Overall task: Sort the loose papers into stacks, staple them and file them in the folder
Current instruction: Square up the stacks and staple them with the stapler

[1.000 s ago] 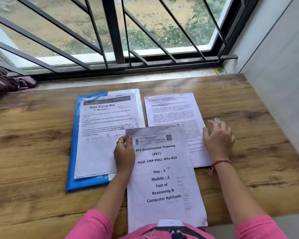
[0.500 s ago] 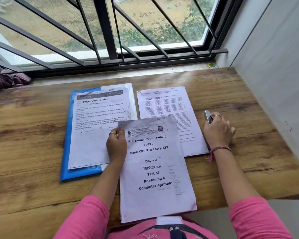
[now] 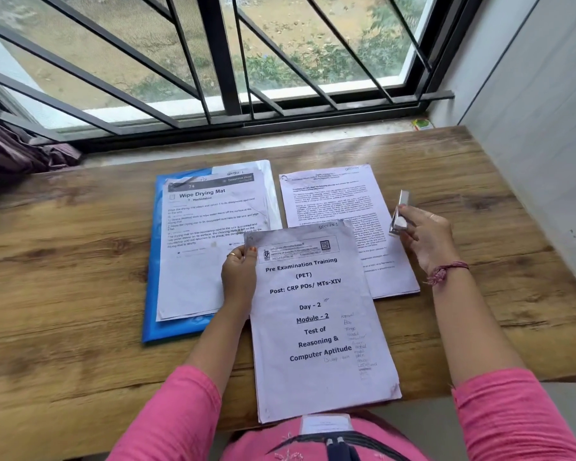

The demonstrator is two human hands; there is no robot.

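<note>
Lifted clear of the table now, the stapler (image 3: 399, 217) sits upright in the right hand (image 3: 424, 237), where a second ago that hand lay flat on the wood with the stapler barely showing; the left hand (image 3: 238, 277) has not shifted.

Taking the booklet (image 3: 316, 314) as the landmark, from largest down: the table (image 3: 64, 261) runs under it, and the booklet's near edge hangs over the table's front. Left of the booklet lies the blue folder (image 3: 150, 294) with a "Wipe Drying Mat" stack (image 3: 210, 234) on top. Behind and right of the booklet is a text sheet (image 3: 326, 197), its near-left corner tucked beneath the booklet. The left hand pinches the booklet's upper left corner, thumb on top, fingers curled under. The right hand hovers right of the booklet, above the text sheet, fingers closed around the stapler.

Risks, as I judge them: the booklet overlaps the text sheet, so a staple driven carelessly could catch both. The overhang may let the booklet slide off if the pinch loosens. Pages could fan out before the staple bites, leaving them misaligned. Fingers under that corner sit close to where the staple would land.
</note>
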